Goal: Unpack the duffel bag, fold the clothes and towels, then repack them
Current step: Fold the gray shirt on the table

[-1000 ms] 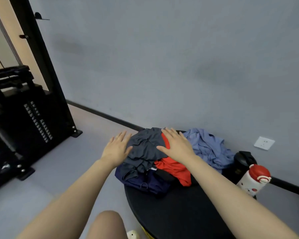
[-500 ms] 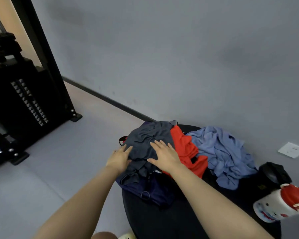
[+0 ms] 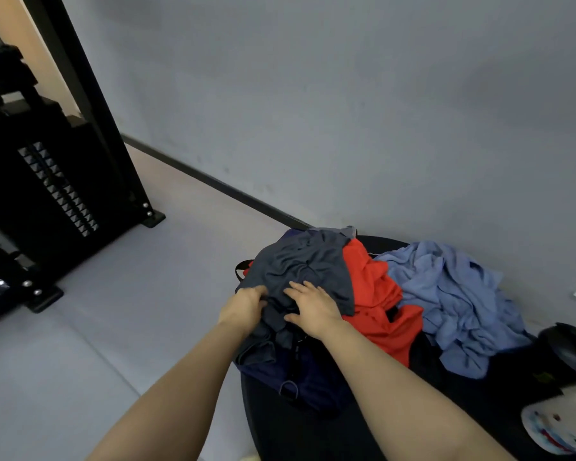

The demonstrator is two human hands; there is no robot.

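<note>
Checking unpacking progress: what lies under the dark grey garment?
Under the grey garment a navy bag shows on the table, with the red garment beside it. Both hands cover part; the bag's contents are hidden.

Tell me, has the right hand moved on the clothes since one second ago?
Yes. The right hand moved left, off the red garment onto the dark grey garment.

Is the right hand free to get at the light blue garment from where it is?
Probably yes. The right hand rests on the dark grey garment; the light blue garment lies uncovered beyond the red garment.
</note>
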